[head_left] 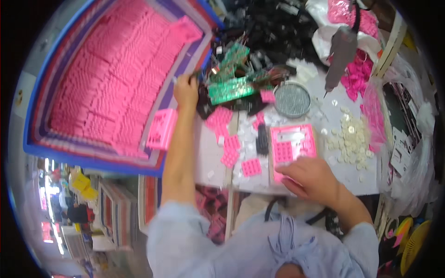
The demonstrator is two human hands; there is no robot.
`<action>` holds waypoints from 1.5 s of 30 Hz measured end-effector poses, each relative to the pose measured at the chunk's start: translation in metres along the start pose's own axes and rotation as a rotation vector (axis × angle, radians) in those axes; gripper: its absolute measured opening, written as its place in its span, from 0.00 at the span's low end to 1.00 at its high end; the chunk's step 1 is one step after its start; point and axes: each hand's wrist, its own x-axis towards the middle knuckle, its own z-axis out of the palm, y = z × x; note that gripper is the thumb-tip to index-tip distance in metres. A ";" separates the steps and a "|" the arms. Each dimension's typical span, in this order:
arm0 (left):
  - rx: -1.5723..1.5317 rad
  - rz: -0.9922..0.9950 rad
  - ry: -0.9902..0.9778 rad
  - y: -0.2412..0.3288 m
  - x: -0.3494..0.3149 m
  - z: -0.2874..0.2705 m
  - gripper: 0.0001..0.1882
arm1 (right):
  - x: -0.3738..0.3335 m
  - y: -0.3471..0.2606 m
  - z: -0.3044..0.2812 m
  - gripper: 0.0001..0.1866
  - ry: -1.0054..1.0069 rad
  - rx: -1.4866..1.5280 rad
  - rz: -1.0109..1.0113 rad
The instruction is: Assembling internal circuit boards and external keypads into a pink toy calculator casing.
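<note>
A pink plastic casing (308, 141) with a pink rubber keypad (283, 152) in it lies on the table in front of me. My right hand (313, 178) is closed over the casing's near edge, its fingers curled. My left hand (187, 92) reaches far left, to the edge of a heap of black parts beside green circuit boards (229, 90). Its fingers look pinched together; what they hold, if anything, is too small to make out. Below that hand lie loose pink keypads (251, 167). Left of the casing is a slim black part (262, 139).
A blue-rimmed bin (34, 116) of stacked pink casings fills the left, with one pink casing (161, 129) at its near edge. A round dish (292, 99) of small metal pieces, a hanging electric screwdriver (341, 53) and a pile of whitish discs (351, 139) stand rightward.
</note>
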 end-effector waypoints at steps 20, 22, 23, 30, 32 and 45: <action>-1.406 -0.661 -0.137 0.135 -0.025 -0.075 0.13 | 0.043 0.046 0.010 0.08 0.088 0.993 0.483; -1.421 -0.617 -0.189 0.161 -0.043 -0.077 0.13 | 0.052 0.048 0.009 0.09 0.171 1.093 0.486; -1.361 -0.546 -0.237 0.165 -0.049 -0.079 0.13 | 0.056 0.048 0.010 0.10 0.210 1.147 0.487; -0.841 -0.311 -0.387 0.211 -0.071 -0.087 0.08 | 0.092 0.037 0.011 0.20 0.571 0.473 0.250; -0.774 -0.108 -0.405 0.211 -0.071 -0.084 0.11 | 0.094 0.045 0.015 0.22 0.504 0.533 0.279; -0.823 -0.517 -0.174 0.212 -0.120 -0.149 0.17 | 0.063 0.079 0.041 0.16 0.221 2.267 0.235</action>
